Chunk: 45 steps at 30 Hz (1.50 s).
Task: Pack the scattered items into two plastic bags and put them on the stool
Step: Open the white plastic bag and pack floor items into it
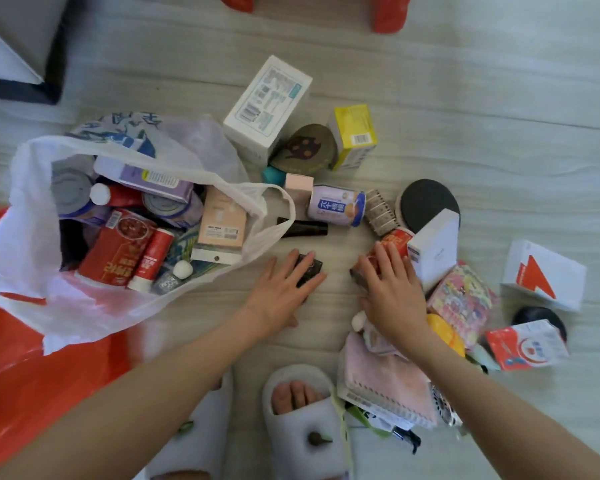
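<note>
Two hands (284, 282) (392, 289), one white bag (32, 237), two slippers (305, 420)

Both forearms bare, reaching fwd & down from bottom of frame, converging slightly. Left hand (284, 285): palm down, fingers straight, slightly spread, flat. Right hand (392, 289): palm down, fingers extended & fanned; thumb side blurred, so grip can't be confirmed, prob. just pressing. Hands apart, not touching. Toes of one foot (297, 396) visible below.
</note>
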Tool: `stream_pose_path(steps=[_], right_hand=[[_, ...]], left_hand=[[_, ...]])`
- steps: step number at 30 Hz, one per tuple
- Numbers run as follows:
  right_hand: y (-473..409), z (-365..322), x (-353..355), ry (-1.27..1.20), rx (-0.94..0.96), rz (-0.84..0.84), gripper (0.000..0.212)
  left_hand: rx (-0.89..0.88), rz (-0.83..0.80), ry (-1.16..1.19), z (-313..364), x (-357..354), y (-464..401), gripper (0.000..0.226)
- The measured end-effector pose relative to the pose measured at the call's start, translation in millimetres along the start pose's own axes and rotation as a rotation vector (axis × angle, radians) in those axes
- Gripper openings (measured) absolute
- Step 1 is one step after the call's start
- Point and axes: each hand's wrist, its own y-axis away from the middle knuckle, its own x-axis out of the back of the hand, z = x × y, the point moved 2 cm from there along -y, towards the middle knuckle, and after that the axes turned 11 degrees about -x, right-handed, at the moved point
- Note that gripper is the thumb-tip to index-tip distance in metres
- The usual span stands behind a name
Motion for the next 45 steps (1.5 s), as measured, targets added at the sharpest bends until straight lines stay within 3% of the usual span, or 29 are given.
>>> stream_pose_path(steps=[4, 11, 14, 17, 22, 25, 27, 29, 31, 34, 38, 41, 45], right_hand=[[-22, 7, 8, 0.198, 0.088, -0.067, 0.076], [-37, 9, 26, 0.453, 0.379, -0.109, 0.059], [-45, 11, 29, 0.411, 0.490, -0.090, 0.055], [-44, 7, 33, 0.280, 0.493, -0.045, 0.059], [-21, -26, 64, -0.197, 0.320, 0.022, 0.070], [-7, -63, 95, -0.574, 0.147, -0.223, 0.066], [-1, -90, 108, -0.879, 0.018, -0.479, 0.045], [3, -118, 110, -1.168, -0.101, -0.763, 0.023], [4, -142, 105, -1.280, -0.185, -0.930, 0.018], [0, -170, 91, -1.399, -0.344, -1.059, 0.031], [-7, -198, 77, -1.725, -0.627, -1.295, 0.047], [-15, -212, 83, -1.882, -0.728, -1.411, 0.036], [-31, -220, 88, -1.961, -0.839, -1.343, 0.034]], left_hand=[[-0.005, 0.099, -0.063, -2, 0, -6, 0.093], [0.074, 0.234, 0.114, -4, -13, 8, 0.033], [0.125, 0.183, 0.226, -6, -16, 19, 0.039], [0.177, 0.313, 0.504, -9, -6, 30, 0.039], [0.370, 0.758, 0.858, -17, 26, 73, 0.037], [0.599, 0.984, 1.076, -34, 21, 101, 0.031], [0.757, 1.115, 1.319, -49, 11, 115, 0.023], [0.902, 1.140, 1.491, -60, 3, 127, 0.017], [0.982, 1.103, 1.559, -69, -2, 133, 0.019], [0.949, 1.054, 1.540, -81, 2, 138, 0.023], [0.895, 1.043, 1.328, -97, 10, 136, 0.035], [0.903, 1.104, 1.370, -109, 12, 129, 0.039], [0.858, 1.143, 1.489, -116, 11, 121, 0.030]])
